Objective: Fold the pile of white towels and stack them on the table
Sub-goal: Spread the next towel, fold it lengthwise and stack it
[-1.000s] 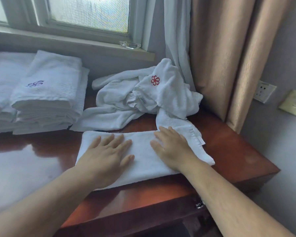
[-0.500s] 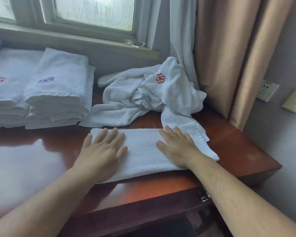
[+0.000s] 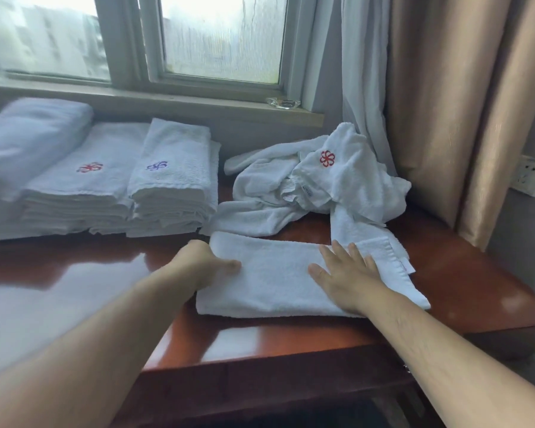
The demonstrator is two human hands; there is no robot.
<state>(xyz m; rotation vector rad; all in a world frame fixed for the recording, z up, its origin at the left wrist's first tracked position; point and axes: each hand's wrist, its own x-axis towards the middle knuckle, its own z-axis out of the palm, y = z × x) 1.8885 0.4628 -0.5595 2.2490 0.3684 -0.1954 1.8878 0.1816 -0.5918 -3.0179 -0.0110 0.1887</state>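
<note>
Two hands are seen on one long folded towel (image 3: 275, 273) lying on the reddish wooden surface (image 3: 291, 341), near its front edge. The right hand (image 3: 348, 274) is laid flat on the towel's right half, fingers (image 3: 337, 251) straight and slightly spread. The left hand (image 3: 203, 264) is placed at the towel's left end; the thumb is pressed on top, while the other fingers are hidden at or under the edge, so a pinch is likely but cannot be confirmed. Behind it, a crumpled pile of unfolded towels (image 3: 315, 186) is left by the curtain (image 3: 439, 103). Folded stacks (image 3: 167, 180) are ranged to the left under the window.

The terry cloth is judged soft, light and limp, with no stiffness to hold a crease. The left end is judged best taken by the corners and carried over toward the right, the other half being held down against sliding on the glossy surface.
</note>
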